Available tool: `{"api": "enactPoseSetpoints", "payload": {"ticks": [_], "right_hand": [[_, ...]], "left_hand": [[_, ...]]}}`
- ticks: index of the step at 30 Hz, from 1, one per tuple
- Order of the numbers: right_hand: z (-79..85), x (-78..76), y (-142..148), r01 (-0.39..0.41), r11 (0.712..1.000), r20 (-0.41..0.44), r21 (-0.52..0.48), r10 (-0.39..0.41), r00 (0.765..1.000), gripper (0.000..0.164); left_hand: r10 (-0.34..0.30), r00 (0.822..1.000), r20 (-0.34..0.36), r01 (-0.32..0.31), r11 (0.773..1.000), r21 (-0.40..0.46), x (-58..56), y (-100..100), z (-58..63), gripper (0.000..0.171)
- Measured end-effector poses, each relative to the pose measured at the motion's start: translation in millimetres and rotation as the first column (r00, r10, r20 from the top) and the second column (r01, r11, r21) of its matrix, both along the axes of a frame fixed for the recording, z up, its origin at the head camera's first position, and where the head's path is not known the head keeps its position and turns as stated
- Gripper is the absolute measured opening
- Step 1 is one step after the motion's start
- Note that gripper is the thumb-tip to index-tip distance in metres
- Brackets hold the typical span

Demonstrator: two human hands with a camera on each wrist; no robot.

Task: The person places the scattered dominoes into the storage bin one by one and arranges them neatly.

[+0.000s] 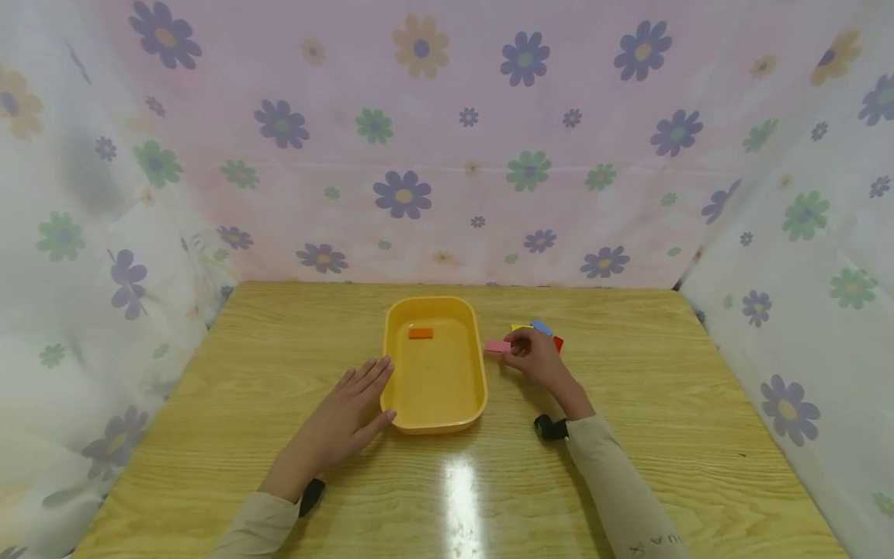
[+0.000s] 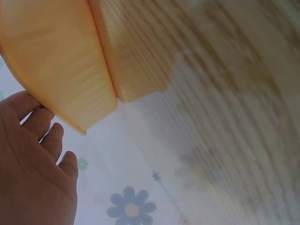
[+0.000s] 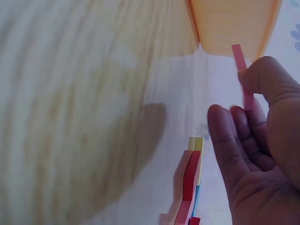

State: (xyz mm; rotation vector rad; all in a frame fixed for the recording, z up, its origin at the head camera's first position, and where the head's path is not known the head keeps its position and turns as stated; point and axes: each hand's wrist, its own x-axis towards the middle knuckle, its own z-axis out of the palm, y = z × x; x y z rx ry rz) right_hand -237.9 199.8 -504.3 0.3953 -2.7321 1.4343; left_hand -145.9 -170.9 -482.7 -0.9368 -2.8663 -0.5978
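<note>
A yellow plastic tub stands on the wooden table with one orange block lying inside it. My left hand rests with straight fingers against the tub's left rim; in the left wrist view its fingertips touch the tub's edge. To the right of the tub, my right hand pinches a flat pink block between thumb and fingers, close to the tub's right rim. In the right wrist view the pink block is held above the table.
Several coloured blocks lie by my right hand, partly hidden by it: a yellow block, a blue block and a red block among them. A flowered cloth hangs behind the wooden table and along both sides.
</note>
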Motion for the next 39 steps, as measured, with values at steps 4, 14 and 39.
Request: {"api": "enactPoseSetpoints", "payload": {"ticks": [4, 14, 39], "right_hand": [[0.5, 5.2, -1, 0.003, 0.999, -0.050, -0.053, -0.006, 0.999, 0.021], [0.8, 18.0, -5, 0.013, 0.982, -0.040, -0.186, -0.020, 0.999, 0.021], [26.0, 55.8, -40, -0.040, 0.921, -0.060, -0.388, 0.018, 0.998, 0.018]], "left_hand": [[0.000, 1.000, 0.001, 0.000, 1.000, 0.002, 0.0, -1, -0.8, 0.072], [0.011, 1.000, 0.020, -0.011, 1.000, -0.013, -1.2, -2, -3.2, 0.073], [0.006, 1.000, 0.005, -0.006, 1.000, -0.005, 0.4, 0, -2.3, 0.073]]}}
